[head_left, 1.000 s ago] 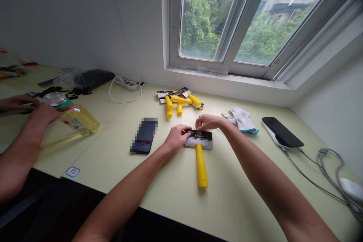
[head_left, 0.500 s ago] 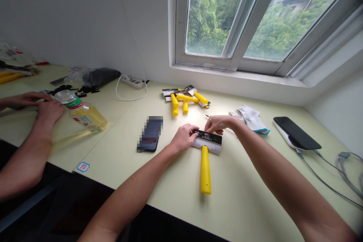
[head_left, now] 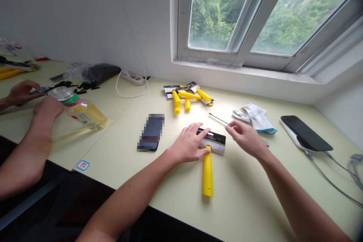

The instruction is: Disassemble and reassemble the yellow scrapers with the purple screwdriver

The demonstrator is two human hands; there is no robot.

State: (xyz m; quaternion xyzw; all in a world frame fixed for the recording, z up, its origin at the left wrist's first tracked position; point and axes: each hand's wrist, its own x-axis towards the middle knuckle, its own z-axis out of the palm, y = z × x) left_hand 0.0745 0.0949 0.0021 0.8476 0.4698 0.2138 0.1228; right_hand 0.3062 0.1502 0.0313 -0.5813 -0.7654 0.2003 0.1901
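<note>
Our left hand [head_left: 188,143] lies open on the carded yellow-handled scraper [head_left: 208,172]; our curled right hand [head_left: 246,138] meets a thin dark metal rod [head_left: 218,118], grip unclear.

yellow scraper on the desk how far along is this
Nothing looks finished: the card sleeve is still on the yellow-handled scraper. In hand: the left hand rests on it, and the right hand seems to pinch a thin metal rod. Left: the pile of carded scrapers by the window.
</note>
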